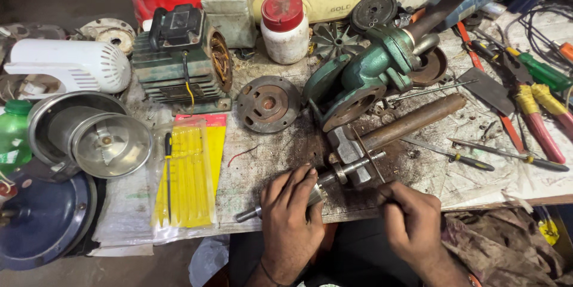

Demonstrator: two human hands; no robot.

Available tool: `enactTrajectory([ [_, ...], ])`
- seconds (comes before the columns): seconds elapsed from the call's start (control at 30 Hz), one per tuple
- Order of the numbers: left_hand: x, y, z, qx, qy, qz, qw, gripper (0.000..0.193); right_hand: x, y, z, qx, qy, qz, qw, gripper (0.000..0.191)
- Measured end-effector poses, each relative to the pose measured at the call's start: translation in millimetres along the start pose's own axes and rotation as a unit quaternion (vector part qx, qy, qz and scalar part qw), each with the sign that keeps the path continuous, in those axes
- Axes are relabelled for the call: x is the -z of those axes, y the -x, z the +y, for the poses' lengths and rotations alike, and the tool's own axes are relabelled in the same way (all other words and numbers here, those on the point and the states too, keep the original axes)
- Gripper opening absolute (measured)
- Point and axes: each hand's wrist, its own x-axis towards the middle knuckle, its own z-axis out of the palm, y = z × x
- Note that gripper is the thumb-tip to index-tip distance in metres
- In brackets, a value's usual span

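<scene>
**Both hands on a steel rotor shaft at the near desk edge**

The cluttered grey paper-covered desk (pixel 274 161) carries everything. Biggest on it: the ribbed green electric motor body (pixel 179 60) at back left, then the green cast-iron pump housing (pixel 364 78) at back centre, with a round rusty end plate (pixel 268 103) between them. Left of you sits a shiny steel bowl-shaped casing (pixel 98 137), and beside it a clear packet of yellow strips (pixel 191 173). A white plastic jar with a red lid (pixel 285 27) stands behind the end plate. A rusty brown cylindrical bar (pixel 412 121) lies slanted right of centre, its lower end at a grey metal block (pixel 346 149). Red-handled pliers (pixel 540 126) lie far right.

The grey steel rotor shaft (pixel 334 176) lies across the near edge, just below that block. Your left hand (pixel 289 215) has its grip clamped around the shaft's middle, fingers curled over it. Your right hand (pixel 412 218) is pinched shut on a thin metal tool (pixel 367 155) that rises slanted over the shaft; its tip is hard to make out.
</scene>
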Motion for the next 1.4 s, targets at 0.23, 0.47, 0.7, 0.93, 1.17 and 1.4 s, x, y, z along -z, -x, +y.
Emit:
enactTrajectory([
  [0.23, -6, 3, -2, 0.002, 0.004, -0.002, 1.000, 0.055, 22, 11, -10, -0.016, 0.003, -0.023, 1.000, 0.017],
  [0.47, -1, 2, 5, -0.034, -0.067, -0.011, 0.997, 0.053, 2, -8, -1, 0.014, 0.002, -0.011, 1.000, 0.015],
  [0.7, 4, 1, 6, 0.004, -0.066, -0.079, 0.995, 0.054, 6, 2, -4, 0.007, -0.006, -0.014, 1.000, 0.014],
  [0.93, 7, -6, -3, -0.001, -0.013, -0.075, 0.997, 0.058, 12, 2, -1, 0.013, -0.006, -0.015, 1.000, 0.015],
  [1.17, 16, -20, -5, -0.005, -0.018, -0.090, 0.996, 0.063, -1, -8, -3, 0.033, 0.006, -0.002, 0.999, 0.013],
  [1.4, 19, -37, -18, -0.060, -0.033, -0.136, 0.988, 0.066, 12, 10, -9, 0.009, -0.003, -0.014, 1.000, 0.016],
])
